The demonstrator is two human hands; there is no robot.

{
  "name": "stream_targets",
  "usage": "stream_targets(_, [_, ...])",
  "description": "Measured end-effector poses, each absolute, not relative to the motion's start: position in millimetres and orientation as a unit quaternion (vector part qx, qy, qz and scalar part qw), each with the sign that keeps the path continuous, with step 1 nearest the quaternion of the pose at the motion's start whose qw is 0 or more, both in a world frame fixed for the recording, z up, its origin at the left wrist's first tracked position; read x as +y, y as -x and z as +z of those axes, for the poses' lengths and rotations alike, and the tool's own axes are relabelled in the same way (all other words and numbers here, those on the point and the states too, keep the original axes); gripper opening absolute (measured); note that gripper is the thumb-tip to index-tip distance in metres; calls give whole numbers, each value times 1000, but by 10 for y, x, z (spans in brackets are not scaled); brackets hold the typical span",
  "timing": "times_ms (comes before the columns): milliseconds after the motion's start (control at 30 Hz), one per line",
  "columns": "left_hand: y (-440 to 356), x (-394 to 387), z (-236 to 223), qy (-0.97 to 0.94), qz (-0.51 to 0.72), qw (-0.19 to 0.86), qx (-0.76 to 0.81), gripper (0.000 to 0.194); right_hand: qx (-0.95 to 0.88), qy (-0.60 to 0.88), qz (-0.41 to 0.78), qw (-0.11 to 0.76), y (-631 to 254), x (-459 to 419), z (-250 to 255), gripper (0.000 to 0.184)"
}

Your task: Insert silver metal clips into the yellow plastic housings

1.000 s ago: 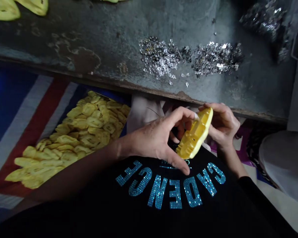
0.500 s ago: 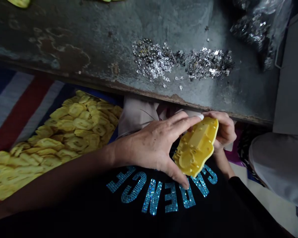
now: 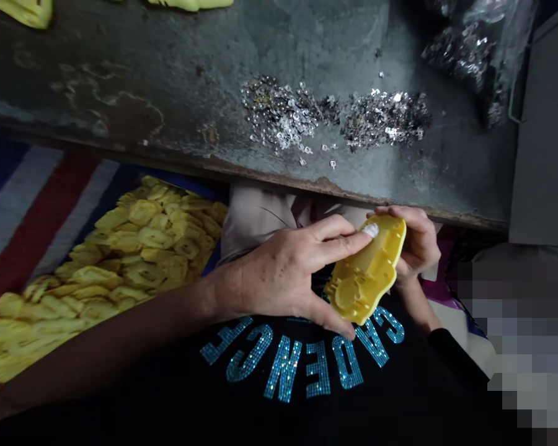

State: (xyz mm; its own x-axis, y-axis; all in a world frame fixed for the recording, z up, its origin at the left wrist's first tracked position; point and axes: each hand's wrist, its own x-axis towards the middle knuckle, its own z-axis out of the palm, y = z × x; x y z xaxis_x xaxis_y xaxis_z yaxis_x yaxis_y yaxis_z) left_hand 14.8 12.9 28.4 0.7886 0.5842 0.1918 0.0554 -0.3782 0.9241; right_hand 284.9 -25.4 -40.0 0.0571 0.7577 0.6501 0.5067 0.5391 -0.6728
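Both my hands hold one yellow moulded plastic part (image 3: 369, 272) just below the table's front edge, above my black shirt. My left hand (image 3: 286, 275) grips it between thumb underneath and index finger pressed on its upper end; the fingertip looks taped white. My right hand (image 3: 413, 241) curls around the part's far upper end from behind. The part's ribbed inner face is turned up toward me.
A worn grey table (image 3: 177, 80) carries two heaps of small shiny metal pieces (image 3: 283, 114) (image 3: 385, 118) and a clear bag of more (image 3: 474, 49). A large pile of the same yellow parts (image 3: 134, 254) lies on striped sacking at lower left. More yellow parts (image 3: 23, 11) sit at the far left.
The yellow part has tilted from edge-on to lying flatter with its inner face up, and sits slightly lower. My left index finger has pressed down onto its upper end.
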Motion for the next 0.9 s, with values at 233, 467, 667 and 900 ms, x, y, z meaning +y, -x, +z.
stream_targets(233, [-151, 45, 157, -688, 318, 606, 240, 136, -607, 463, 182, 620, -2644, -219, -395, 43])
stream_targets(467, [30, 287, 224, -676, 244, 630, 295, 100, -736, 425, 323, 417, -2927, -50, 82, 90])
stream_targets(667, [141, 499, 141, -629, 235, 684, 285, 89, -719, 385, 430, 388, -2757, 102, 334, 19])
stream_targets(900, [182, 176, -266, -783, 420, 353, 294, 109, -312, 406, 705, 491, -2250, 52, -261, 49])
